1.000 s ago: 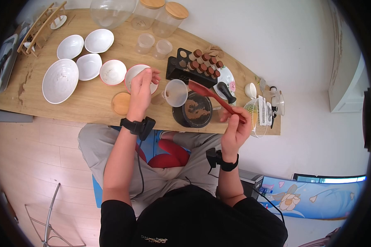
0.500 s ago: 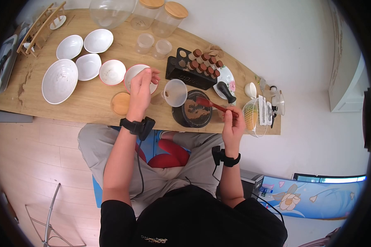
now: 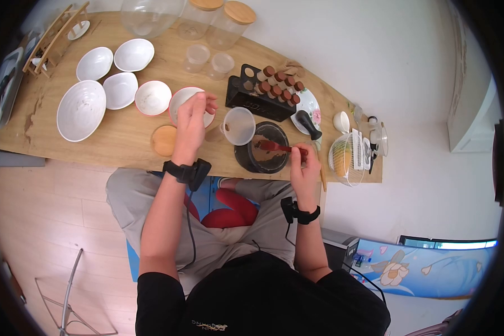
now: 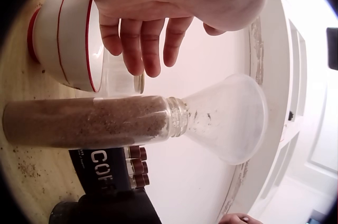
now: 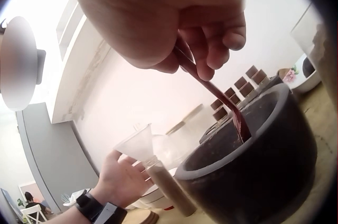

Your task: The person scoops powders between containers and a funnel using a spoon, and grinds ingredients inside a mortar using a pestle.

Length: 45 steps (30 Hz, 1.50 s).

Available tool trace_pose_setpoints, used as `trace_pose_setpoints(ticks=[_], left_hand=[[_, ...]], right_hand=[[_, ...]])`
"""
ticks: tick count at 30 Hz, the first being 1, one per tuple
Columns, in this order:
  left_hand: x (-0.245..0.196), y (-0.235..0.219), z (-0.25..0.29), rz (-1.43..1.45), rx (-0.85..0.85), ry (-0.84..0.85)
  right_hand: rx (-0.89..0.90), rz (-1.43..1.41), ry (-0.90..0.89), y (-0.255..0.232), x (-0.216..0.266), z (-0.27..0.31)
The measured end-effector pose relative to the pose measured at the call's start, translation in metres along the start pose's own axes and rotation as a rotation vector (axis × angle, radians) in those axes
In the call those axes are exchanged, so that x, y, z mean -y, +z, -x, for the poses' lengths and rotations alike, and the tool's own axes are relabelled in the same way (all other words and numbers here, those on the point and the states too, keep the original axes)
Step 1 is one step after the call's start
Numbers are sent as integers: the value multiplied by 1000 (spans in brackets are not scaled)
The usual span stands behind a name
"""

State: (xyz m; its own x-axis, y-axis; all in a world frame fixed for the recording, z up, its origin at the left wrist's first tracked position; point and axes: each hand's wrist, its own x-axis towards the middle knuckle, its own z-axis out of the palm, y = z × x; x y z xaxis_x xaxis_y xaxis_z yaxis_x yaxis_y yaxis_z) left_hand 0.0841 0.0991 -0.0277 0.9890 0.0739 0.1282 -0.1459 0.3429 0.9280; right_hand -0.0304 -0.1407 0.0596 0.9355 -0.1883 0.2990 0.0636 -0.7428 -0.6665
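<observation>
My right hand (image 3: 305, 173) pinches the handle of a dark red spatula (image 3: 273, 145). The spatula's flat end reaches down inside a black mortar (image 3: 245, 161) that has brown powder in it. Left of the mortar stands a tall clear glass bottle (image 4: 90, 121), filled with brown powder nearly to its neck. A translucent funnel (image 4: 227, 121) sits in the bottle's mouth, with a few dark specks on its wall. Beside the bottle and funnel, my left hand (image 3: 191, 126) is held with fingers loosely extended and nothing in them, overlapping a red-rimmed bowl (image 4: 74, 29) in the head view.
A black rack (image 3: 269, 106) of cork-topped vials stands behind the mortar. A black pestle (image 3: 308, 124) lies on a flowered plate (image 3: 303, 101). White bowls (image 3: 81, 112) fill the left side, near a round wooden lid (image 3: 164, 141). A wire basket (image 3: 347, 168) stands at the right end.
My right hand has moved left and lowered the spatula from above the mortar into the powder inside it. My left hand, the funnel and the bowls have stayed in place.
</observation>
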Motion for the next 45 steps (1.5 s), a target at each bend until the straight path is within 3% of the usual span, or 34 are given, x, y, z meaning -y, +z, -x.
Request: trace_pose_setpoints(ticks=[9, 11, 15, 17, 20, 36, 45], left_hand=[[-4, 1, 0, 20, -5, 13], [-5, 2, 0, 47, -16, 10], [-1, 1, 0, 13, -5, 8], [0, 1, -1, -6, 7, 8], [-1, 1, 0, -12, 9, 11], [-3, 1, 0, 16, 0, 17], [-6, 2, 0, 14, -1, 23]], right_hand=[[5, -51, 29, -17, -28, -5], [64, -275, 180, -17, -42, -1], [59, -464, 324, -16, -53, 17], [-27, -754, 496, -9, -52, 30], [-115, -876, 571, 0, -55, 42], [-151, -1170, 745, -7, -51, 41], [-173, -1241, 552, -15, 10, 10]])
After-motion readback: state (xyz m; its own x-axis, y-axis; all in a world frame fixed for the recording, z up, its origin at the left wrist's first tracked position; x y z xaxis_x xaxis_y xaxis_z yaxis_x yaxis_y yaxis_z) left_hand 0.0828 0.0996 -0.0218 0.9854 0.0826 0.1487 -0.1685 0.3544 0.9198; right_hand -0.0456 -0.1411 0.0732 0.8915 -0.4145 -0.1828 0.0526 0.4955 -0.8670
